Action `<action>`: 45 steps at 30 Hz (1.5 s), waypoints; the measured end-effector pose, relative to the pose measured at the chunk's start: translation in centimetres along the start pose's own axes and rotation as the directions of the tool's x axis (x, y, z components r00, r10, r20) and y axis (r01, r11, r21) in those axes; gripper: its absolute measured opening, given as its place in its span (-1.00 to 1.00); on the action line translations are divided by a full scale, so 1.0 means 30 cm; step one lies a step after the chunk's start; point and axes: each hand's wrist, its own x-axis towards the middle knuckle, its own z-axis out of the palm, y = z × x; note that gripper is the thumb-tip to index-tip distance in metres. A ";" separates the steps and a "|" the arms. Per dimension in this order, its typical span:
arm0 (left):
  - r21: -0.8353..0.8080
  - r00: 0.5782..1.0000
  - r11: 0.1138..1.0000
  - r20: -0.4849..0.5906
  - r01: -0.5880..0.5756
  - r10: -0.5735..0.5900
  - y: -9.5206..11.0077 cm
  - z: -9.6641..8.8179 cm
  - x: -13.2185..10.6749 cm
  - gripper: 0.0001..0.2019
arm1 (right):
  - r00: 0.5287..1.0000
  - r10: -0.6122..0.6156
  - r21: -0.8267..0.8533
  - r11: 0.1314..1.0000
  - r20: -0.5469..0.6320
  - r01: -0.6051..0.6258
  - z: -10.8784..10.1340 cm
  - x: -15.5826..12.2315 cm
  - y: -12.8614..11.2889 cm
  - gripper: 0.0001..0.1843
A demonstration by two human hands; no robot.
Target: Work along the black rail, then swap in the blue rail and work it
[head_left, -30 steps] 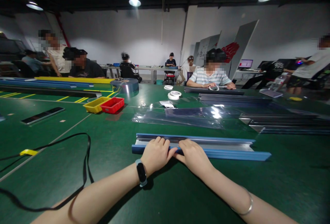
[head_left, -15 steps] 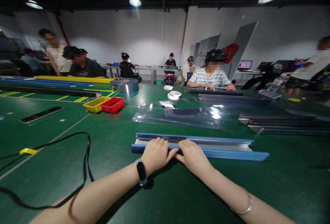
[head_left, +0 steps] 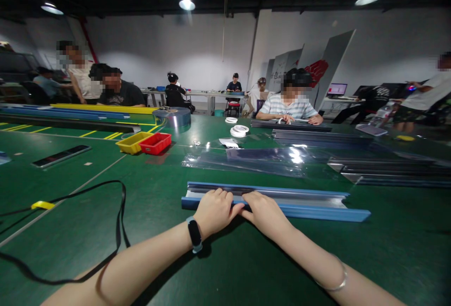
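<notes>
A blue channel-shaped profile (head_left: 317, 209) with a pale inner face lies crosswise on the green table in front of me. My left hand (head_left: 214, 209), with a dark-faced band on its wrist, is closed over the profile's near edge, left of its middle. Right beside it, my right hand (head_left: 264, 212) grips the same edge with its fingers curled over into the trough. The two thumbs nearly meet on the near side. My fingertips are hidden inside the channel. Clear plastic strips (head_left: 243, 165) lie just beyond the profile.
Dark profiles (head_left: 391, 169) lie to the right. A yellow bin (head_left: 134, 142), a red bin (head_left: 156, 143), a phone (head_left: 61, 156) and a black strap (head_left: 121, 212) are on the left. White tape rolls (head_left: 239, 130) lie farther back. A co-worker (head_left: 287, 106) sits across the table.
The whole view has shifted very slightly. Both hands keep the same grip on the blue profile, which stays where it was on the table.
</notes>
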 end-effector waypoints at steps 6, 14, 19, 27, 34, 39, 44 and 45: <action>0.004 1.000 1.000 -0.014 0.006 -0.006 0.002 -0.001 0.001 -0.60 | 0.999 0.021 -0.087 0.996 -0.032 -0.024 -0.001 -0.006 -0.025 -0.85; 0.004 1.000 1.000 0.022 -0.003 0.003 0.002 -0.003 0.002 -0.60 | 1.000 0.010 -0.153 0.988 -0.017 -0.013 -0.008 -0.007 -0.031 -0.86; 0.004 1.000 1.000 0.013 0.013 -0.013 0.001 0.000 0.003 -0.59 | 1.000 0.011 -0.154 0.988 -0.027 -0.015 -0.011 -0.007 -0.028 -0.84; -0.003 1.000 1.000 -0.016 0.017 -0.017 0.003 0.001 0.001 -0.59 | 0.996 0.077 -0.200 0.976 -0.038 -0.083 -0.010 -0.013 -0.046 -0.80; 0.000 1.000 1.000 -0.029 0.011 -0.011 0.001 0.003 0.003 -0.59 | 0.998 0.064 -0.155 0.986 0.012 -0.062 -0.040 -0.006 -0.022 -0.74; 0.007 1.000 1.000 -0.017 0.019 -0.019 0.002 -0.002 0.006 -0.57 | 0.993 0.117 -0.202 0.973 0.014 -0.112 -0.057 -0.010 -0.022 -0.69; 0.049 0.999 0.998 -0.039 0.032 -0.030 -0.003 -0.006 0.004 -0.53 | 0.994 0.106 -0.172 0.979 -0.007 -0.106 -0.046 -0.016 -0.031 -0.66; 0.063 0.999 0.997 -0.043 0.035 -0.033 -0.006 -0.007 0.003 -0.52 | 0.996 0.085 -0.150 0.985 -0.008 -0.086 -0.043 -0.016 -0.032 -0.66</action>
